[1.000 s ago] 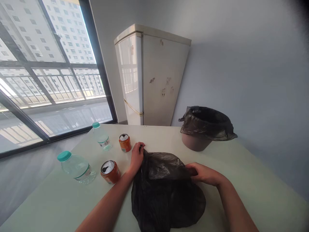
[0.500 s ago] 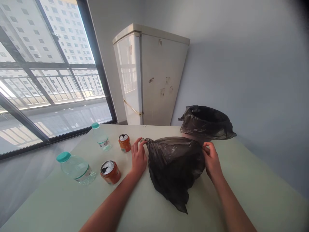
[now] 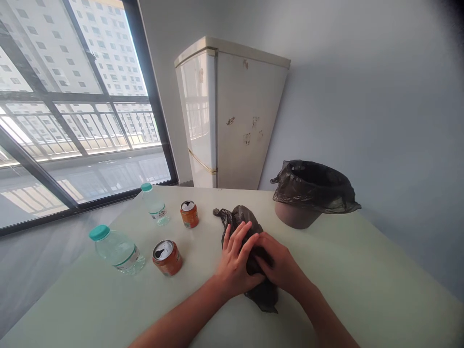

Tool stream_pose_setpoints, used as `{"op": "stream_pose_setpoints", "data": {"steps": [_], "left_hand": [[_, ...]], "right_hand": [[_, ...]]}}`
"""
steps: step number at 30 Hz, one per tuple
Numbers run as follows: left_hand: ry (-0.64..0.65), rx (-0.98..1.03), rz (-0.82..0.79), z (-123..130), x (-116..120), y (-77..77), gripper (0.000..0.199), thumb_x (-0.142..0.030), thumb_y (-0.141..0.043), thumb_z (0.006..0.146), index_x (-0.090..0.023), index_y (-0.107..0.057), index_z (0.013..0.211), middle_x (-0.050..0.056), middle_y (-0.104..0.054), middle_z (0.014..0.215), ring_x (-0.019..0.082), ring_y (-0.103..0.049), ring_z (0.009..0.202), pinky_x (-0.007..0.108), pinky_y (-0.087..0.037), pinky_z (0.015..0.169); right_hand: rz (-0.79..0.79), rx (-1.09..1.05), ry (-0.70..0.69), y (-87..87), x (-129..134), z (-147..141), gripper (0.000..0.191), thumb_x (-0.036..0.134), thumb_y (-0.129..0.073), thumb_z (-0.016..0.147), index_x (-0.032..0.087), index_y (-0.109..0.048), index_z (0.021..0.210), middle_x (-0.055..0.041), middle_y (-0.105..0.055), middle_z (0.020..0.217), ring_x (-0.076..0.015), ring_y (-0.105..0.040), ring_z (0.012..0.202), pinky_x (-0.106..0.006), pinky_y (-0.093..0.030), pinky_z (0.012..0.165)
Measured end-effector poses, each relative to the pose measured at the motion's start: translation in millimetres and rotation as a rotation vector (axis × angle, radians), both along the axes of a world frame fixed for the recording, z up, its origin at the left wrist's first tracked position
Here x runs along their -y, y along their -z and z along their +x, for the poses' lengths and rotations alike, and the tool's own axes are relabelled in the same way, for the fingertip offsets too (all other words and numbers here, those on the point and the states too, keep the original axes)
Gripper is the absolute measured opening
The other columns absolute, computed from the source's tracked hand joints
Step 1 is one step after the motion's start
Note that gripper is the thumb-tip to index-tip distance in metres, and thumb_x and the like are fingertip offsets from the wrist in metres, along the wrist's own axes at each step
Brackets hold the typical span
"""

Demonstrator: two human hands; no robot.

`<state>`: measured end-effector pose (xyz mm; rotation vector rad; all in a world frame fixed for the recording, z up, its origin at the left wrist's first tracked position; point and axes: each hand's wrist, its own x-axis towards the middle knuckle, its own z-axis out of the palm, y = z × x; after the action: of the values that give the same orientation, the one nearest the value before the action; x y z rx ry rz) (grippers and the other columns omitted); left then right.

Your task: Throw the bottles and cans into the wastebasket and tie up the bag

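Observation:
A black plastic bag [image 3: 264, 296] lies bunched on the pale table, its knotted-looking corner pointing to the back left. On top of it rests my left hand [image 3: 237, 266], fingers spread and pressing on the plastic. My right hand [image 3: 281, 263] is curled round the bag's right side, its fingertips touching my left hand. Left of the hands stand two orange cans, a nearer one [image 3: 167, 258] and a farther one [image 3: 189, 214], both with opened tops.
A bin [image 3: 297, 215] lined with a black bag [image 3: 315, 193] stands at the back right. Two clear bottles with green caps, one nearer [image 3: 118, 250] and one farther [image 3: 155, 205], are at the left. Behind the table [image 3: 362, 290] is a white fridge [image 3: 246, 116].
The bag was spread wide between both hands and is now gathered into a narrow bundle. My hands have come together over it, the right one moving left.

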<state>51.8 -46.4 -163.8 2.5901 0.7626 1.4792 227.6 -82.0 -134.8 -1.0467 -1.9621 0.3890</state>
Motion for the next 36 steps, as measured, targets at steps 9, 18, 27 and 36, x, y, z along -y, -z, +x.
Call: {"op": "stream_pose_setpoints", "data": {"steps": [9,18,27,36], "left_hand": [[-0.217,0.057,-0.068,-8,-26,23.5,0.038,-0.008,-0.061,0.079,-0.024,-0.066,0.113,0.009,-0.067,0.104,0.027,-0.061,0.100,0.054,-0.045,0.107],[0.051,-0.021,-0.078,-10,-9,3.6,0.079,-0.025,-0.060,0.085,-0.016,-0.031,0.159,0.019,-0.053,0.148,0.034,-0.049,0.141,0.064,-0.024,0.126],[0.136,-0.037,0.026,-2,-6,6.3,0.076,-0.026,-0.066,0.080,-0.014,-0.040,0.150,0.020,-0.061,0.144,0.035,-0.054,0.141,0.061,-0.024,0.126],[0.098,0.093,-0.025,1,-1,9.6,0.032,-0.014,-0.052,0.091,-0.018,-0.056,0.122,0.006,-0.073,0.096,0.017,-0.064,0.075,0.038,-0.037,0.074]], "right_hand": [[0.187,-0.284,0.061,4.9,3,11,0.032,0.004,-0.065,0.093,0.029,-0.070,0.113,-0.0021,-0.069,0.093,-0.0182,-0.063,0.089,-0.032,-0.055,0.081],[0.206,-0.510,0.762,4.0,-4,30,0.020,0.022,-0.059,0.099,0.023,-0.073,0.112,-0.0062,-0.063,0.107,-0.0175,-0.061,0.084,-0.031,-0.053,0.069],[0.159,0.086,-0.063,5.7,2,2,0.041,-0.001,-0.048,0.085,0.024,-0.073,0.107,-0.0058,-0.071,0.098,-0.0222,-0.064,0.096,-0.039,-0.058,0.087],[0.239,0.005,-0.223,0.3,11,-16,0.025,0.002,-0.055,0.094,0.021,-0.071,0.095,-0.0030,-0.072,0.090,-0.0165,-0.065,0.087,-0.037,-0.052,0.084]]}}
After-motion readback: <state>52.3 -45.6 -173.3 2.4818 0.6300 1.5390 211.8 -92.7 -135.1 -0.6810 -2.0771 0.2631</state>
